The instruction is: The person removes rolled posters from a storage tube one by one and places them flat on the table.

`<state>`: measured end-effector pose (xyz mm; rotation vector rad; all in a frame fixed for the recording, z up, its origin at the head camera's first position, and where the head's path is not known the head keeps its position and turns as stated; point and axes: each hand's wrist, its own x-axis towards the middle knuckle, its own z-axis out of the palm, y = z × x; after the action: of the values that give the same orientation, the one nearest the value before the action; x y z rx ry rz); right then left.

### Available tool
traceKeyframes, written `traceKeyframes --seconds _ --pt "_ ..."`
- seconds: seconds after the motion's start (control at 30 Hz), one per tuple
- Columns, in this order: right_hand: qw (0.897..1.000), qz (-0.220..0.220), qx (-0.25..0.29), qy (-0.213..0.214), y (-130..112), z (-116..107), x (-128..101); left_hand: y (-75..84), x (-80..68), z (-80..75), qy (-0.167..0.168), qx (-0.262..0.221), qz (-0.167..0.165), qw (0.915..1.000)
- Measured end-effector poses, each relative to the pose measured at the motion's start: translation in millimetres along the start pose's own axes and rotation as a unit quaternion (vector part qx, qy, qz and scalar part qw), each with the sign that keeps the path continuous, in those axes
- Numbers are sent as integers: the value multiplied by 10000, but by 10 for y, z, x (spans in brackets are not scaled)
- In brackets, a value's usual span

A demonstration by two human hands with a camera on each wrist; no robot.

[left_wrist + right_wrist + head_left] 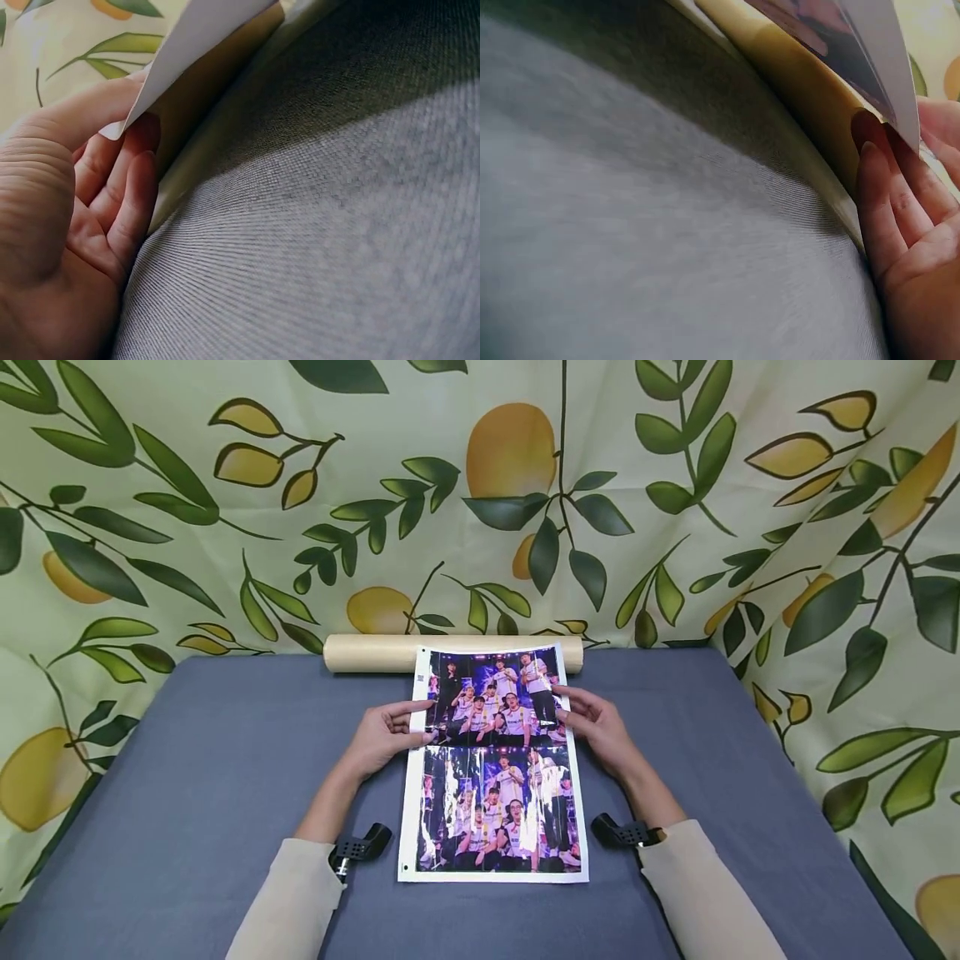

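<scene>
A white-bordered sheet point(497, 760) printed with two glossy group photos, one above the other, is held up off the cloth in the head view. My left hand point(377, 737) pinches its left edge between thumb and fingers. On the opposite edge, my right hand point(603, 731) grips it in the same way. The left wrist view shows the thumb over the corner of the sheet point(196, 52), with the other fingers point(135, 187) bent below. In the right wrist view, fingers point(877, 180) lie behind the sheet point(889, 64). Glare covers parts of the lower photo.
Behind the sheet, a cream-coloured roll point(371, 654) lies across the far edge of the table, partly hidden by it. Grey-blue cloth point(202, 777) covers the table. A curtain with leaves and fruit point(300, 552) hangs at the back and sides.
</scene>
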<state>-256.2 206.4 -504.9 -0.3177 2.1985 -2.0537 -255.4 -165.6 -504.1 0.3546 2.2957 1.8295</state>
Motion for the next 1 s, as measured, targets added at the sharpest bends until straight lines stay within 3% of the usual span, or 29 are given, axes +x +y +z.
traceKeyframes --seconds 0.23,0.43,0.6,0.8,1.0 --pt "9987 358 357 11 30 -7 146 -5 -27 18 -253 124 167 9995" --pt "9985 239 489 -17 46 -26 150 40 8 1 -250 154 191 9994" --pt "9997 192 157 53 56 -42 105 23 135 -22 -267 83 235 9993" --pt "9996 -256 -141 -17 72 -26 111 -12 184 -62 -247 29 201 9995" --pt "9994 -294 88 -154 65 -20 135 -21 183 -55 -186 114 231 9995"
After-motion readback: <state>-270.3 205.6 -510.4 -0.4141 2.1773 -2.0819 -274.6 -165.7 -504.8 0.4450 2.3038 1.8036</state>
